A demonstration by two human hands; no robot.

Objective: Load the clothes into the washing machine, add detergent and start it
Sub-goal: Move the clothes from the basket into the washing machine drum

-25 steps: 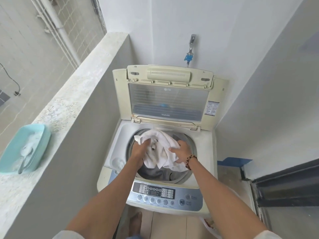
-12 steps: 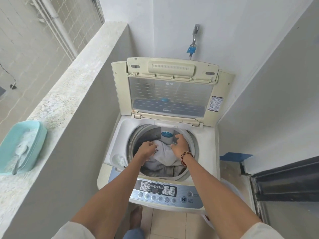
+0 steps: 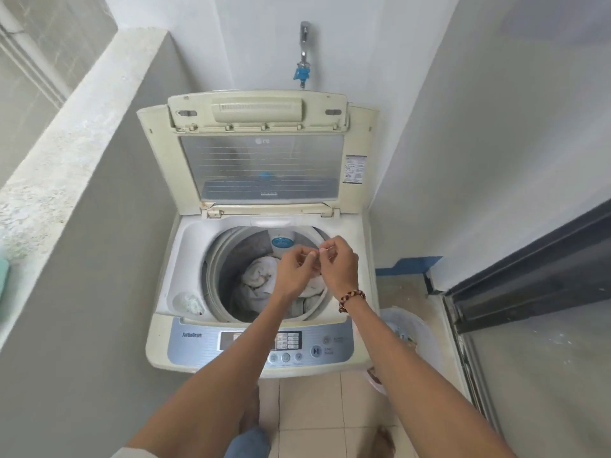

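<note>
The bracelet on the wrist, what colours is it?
The bracelet has red, black and yellowish beads, seen in the head view on the right wrist.

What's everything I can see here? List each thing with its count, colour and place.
washing machine: one, cream, centre, against the wall
lid: one, cream with clear window, raised
clothes: a pile, white, in the drum
control panel: one, blue-grey, front edge
tap: one, metal with blue fitting, on the wall above
ledge: one, pale stone, left
door frame: one, dark, right
left hand: one, over the drum, fingers curled
right hand: one, beaded bracelet at its wrist, fingertips meeting the left
</note>
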